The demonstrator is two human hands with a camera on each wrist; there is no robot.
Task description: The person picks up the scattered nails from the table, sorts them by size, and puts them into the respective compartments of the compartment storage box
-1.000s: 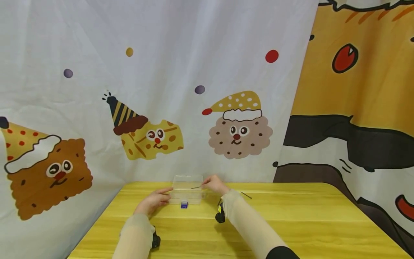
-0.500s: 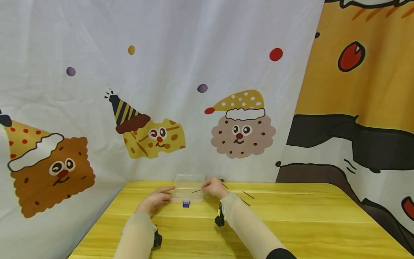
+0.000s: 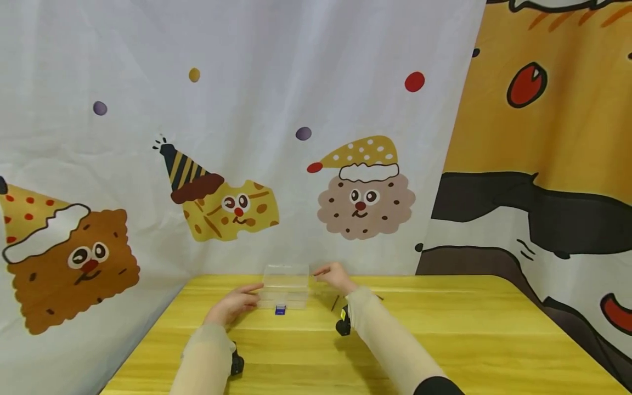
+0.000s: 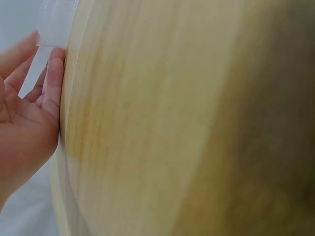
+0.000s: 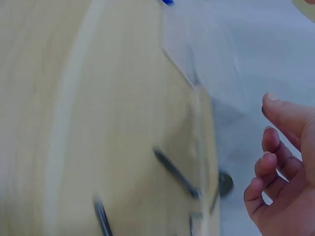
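A clear plastic box (image 3: pixel 283 299) with a blue latch (image 3: pixel 280 310) stands with its lid (image 3: pixel 286 275) raised near the table's back edge. My left hand (image 3: pixel 236 305) touches the box's left side with fairly straight fingers; in the left wrist view a fingertip meets the clear plastic (image 4: pixel 56 22). To the right of the box, my right hand (image 3: pixel 337 278) hovers with loosely bent fingers, and nothing shows between them in the right wrist view. Through the clear wall there, a blurred dark sliver (image 5: pixel 192 64) shows.
Thin dark rods lie on the table right of the box, one rod (image 5: pixel 174 169) near the back edge and another rod (image 5: pixel 103 219) closer in. A round dark piece (image 5: pixel 225 184) sits at that edge. A printed curtain (image 3: pixel 296 181) hangs behind the table (image 3: pixel 276 351).
My right hand held a thin dark rod over the box, then moved slightly right and up; the rod no longer shows in it. My left hand stays at the box.
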